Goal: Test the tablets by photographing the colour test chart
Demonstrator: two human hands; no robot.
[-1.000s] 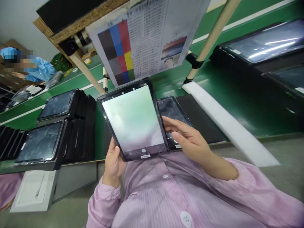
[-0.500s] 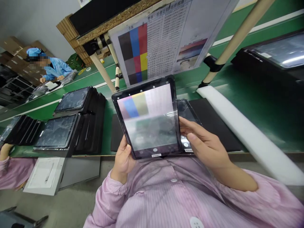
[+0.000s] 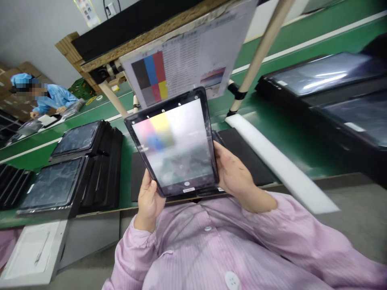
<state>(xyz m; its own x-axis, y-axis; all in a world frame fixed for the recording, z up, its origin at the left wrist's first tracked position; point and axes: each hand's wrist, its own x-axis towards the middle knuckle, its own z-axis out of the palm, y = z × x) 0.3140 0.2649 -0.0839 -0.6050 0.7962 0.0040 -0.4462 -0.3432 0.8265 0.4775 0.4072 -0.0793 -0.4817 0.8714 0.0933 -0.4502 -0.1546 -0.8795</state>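
A black-framed tablet (image 3: 175, 149) is held up, tilted, in front of my chest, its lit screen showing a blurred camera picture with pink, yellow and blue patches. My left hand (image 3: 150, 201) grips its lower left corner, thumb on the front edge. At the right edge is my right hand (image 3: 234, 171), closed round it with the fingers partly hidden behind. Behind the tablet a dark mat (image 3: 242, 149) lies on the bench, and a second tablet is mostly covered there. Beyond stands a printed sheet (image 3: 187, 60) with coloured blocks.
Stacked tablets in black trays stand at left (image 3: 56, 183) and right (image 3: 329, 76). A white foam strip (image 3: 278, 161) runs diagonally past the bench edge. Pale posts (image 3: 260, 56) carry a shelf. A co-worker in blue (image 3: 57, 94) sits further off at left. A white box (image 3: 33, 253) is low left.
My right hand has come from beside the tablet, over the second one, onto the held tablet's right edge. The view has shifted, and the coloured patches on the screen have changed.
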